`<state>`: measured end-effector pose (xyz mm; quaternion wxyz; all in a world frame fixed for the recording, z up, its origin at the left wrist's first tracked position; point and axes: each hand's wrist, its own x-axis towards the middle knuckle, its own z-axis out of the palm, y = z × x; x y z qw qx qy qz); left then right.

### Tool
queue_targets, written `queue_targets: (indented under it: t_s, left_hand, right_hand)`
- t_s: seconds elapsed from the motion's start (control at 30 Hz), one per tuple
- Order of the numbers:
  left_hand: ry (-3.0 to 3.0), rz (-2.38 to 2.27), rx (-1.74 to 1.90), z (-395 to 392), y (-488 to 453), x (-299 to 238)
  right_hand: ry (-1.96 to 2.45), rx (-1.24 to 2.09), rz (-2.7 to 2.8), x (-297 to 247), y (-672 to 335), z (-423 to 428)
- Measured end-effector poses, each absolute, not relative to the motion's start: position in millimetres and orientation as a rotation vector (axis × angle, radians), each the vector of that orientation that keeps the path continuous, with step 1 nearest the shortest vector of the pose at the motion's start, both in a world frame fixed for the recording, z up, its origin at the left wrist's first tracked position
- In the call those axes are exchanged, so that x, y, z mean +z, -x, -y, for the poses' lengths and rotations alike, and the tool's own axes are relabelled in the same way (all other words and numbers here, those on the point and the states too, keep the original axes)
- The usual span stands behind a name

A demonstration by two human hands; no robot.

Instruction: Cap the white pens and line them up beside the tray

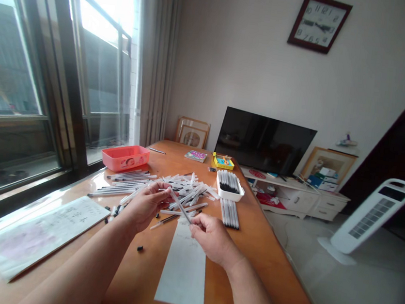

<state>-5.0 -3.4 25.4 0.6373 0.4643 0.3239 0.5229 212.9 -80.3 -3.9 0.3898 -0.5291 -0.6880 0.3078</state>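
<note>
A slim pale pen [180,206] spans the gap between my hands, slanting down to the right. My left hand [150,205] pinches its upper end between thumb and fingers. At the lower end, the fingers of my right hand [212,235] are closed round it. Behind them spreads a loose heap of clear and white pen parts [187,187]. Under the pen lies a strip of white paper [184,272] with faint writing. A small black cap [140,249] rests left of the paper, and more black pieces are partly hidden by my left wrist.
A red plastic basket [124,159] stands at the back left. To the right, a white box [229,190] holds pens, with a row of pens [230,214] before it. A notebook [42,236] lies left. Farther back are a yellow box [223,161] and a booklet [195,156].
</note>
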Motion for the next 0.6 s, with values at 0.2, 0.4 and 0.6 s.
queue_targets:
  t_s: [0.2,0.4,0.6]
  left_hand:
    - [-1.078,-0.723,1.195,5.1,4.2,27.4]
    - [-1.09,-0.745,1.191,2.4,5.4,24.5]
    - [-1.057,-0.754,1.199,0.1,6.2,21.4]
  right_hand:
    - [1.338,0.781,1.75,-3.8,-213.5,80.7]
    - [1.321,0.78,1.735,-3.6,-212.6,80.6]
    - [1.297,0.798,1.726,-3.0,-211.3,80.7]
